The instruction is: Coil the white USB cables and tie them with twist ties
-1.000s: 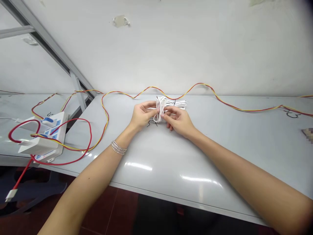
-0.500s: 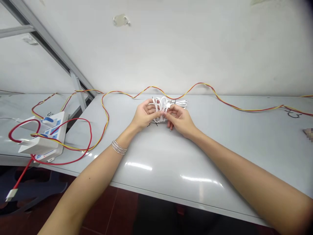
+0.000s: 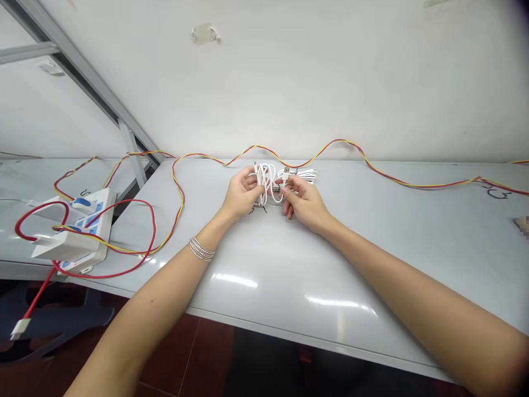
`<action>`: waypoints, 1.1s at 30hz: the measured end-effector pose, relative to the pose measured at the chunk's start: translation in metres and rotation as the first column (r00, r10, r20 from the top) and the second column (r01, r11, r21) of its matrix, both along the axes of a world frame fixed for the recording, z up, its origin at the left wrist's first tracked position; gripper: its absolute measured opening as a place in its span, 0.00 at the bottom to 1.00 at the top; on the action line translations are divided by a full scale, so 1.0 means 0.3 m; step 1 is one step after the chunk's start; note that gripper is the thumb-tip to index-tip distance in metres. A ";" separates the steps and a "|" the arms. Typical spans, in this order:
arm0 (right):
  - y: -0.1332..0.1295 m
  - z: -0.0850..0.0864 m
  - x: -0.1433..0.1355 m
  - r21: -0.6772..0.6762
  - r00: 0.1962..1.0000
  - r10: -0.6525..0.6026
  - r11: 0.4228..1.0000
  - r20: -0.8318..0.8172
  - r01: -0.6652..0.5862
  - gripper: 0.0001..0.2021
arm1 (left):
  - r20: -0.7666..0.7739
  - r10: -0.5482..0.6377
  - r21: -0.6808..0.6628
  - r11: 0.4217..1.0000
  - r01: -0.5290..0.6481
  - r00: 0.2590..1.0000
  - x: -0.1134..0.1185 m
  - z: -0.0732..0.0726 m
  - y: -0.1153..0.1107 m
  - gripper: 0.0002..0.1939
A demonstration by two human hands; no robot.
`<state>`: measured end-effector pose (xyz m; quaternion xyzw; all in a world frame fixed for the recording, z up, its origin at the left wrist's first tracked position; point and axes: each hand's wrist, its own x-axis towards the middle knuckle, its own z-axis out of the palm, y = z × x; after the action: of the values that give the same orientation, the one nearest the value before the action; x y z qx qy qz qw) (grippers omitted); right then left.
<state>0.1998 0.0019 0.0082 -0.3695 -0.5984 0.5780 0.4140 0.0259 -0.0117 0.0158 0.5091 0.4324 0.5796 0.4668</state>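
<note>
A white USB cable (image 3: 265,179), wound into loose loops, is held between my two hands above the far part of the table. My left hand (image 3: 243,192) grips the loops from the side, thumb in front and fingers behind. With thumb and fingers my right hand (image 3: 303,198) pinches the cable just below its USB plug (image 3: 286,172), which points up. Behind my right hand lies a bundle of white cables (image 3: 306,175) on the table. Short black ties show near the cables; what they fasten is hard to see.
A twisted red and yellow wire (image 3: 392,177) runs along the wall at the table's (image 3: 264,264) back. On the left sits a white power strip (image 3: 105,207) with plugged-in adapters and a red cable (image 3: 154,220). Some small dark ties lie at the right (image 3: 498,193).
My hands have drawn slightly apart. The USB plug now stands upright above my right fingers, and a length of cable sags between it and the loops in my left hand.
</note>
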 end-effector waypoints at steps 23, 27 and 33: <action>-0.014 0.021 0.005 -0.061 0.999 0.015 0.998 0.029 -0.014 0.15 | 0.017 0.043 0.075 0.996 -0.044 0.999 -0.002 0.000 0.000 0.13; -0.012 0.022 0.003 -0.069 1.000 -0.019 0.997 0.015 0.020 0.17 | 0.014 0.096 0.048 0.994 -0.097 0.995 -0.002 0.004 0.001 0.13; -0.003 0.021 0.006 -0.109 0.995 -0.097 0.990 -0.036 0.092 0.17 | -0.036 0.140 0.042 0.989 -0.138 0.990 -0.004 0.005 0.000 0.17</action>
<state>0.2017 0.0010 0.0144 -0.4071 -0.5396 0.5965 0.4328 0.0247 -0.0117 0.0172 0.4980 0.4641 0.6093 0.4067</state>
